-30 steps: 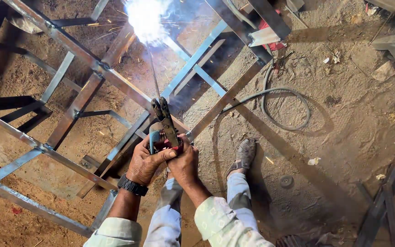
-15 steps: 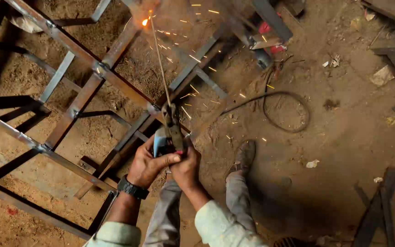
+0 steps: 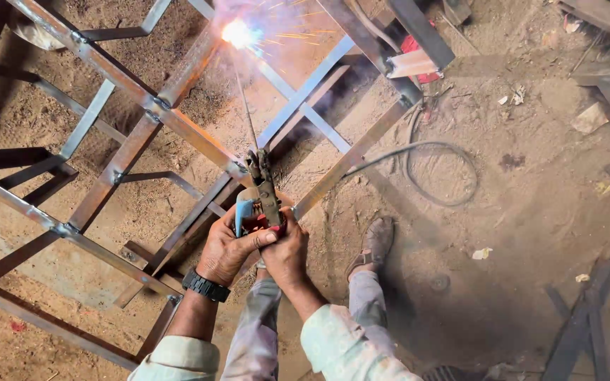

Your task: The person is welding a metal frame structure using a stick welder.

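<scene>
Both hands, left hand (image 3: 229,248) and right hand (image 3: 285,250), fingers clamped on the holder (image 3: 262,190), rod (image 3: 247,113) arcing (image 3: 238,33) at a frame (image 3: 178,127) joint, weld underway, unfinished.

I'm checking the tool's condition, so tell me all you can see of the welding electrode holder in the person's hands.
The electrode holder is a dark, worn metal clamp with a blue handle showing below it. It points up and away from the person, its jaws shut on a thin straight rod whose far tip burns in a bright arc on the rusty steel frame. The left hand and right hand grip the handle together.
</scene>
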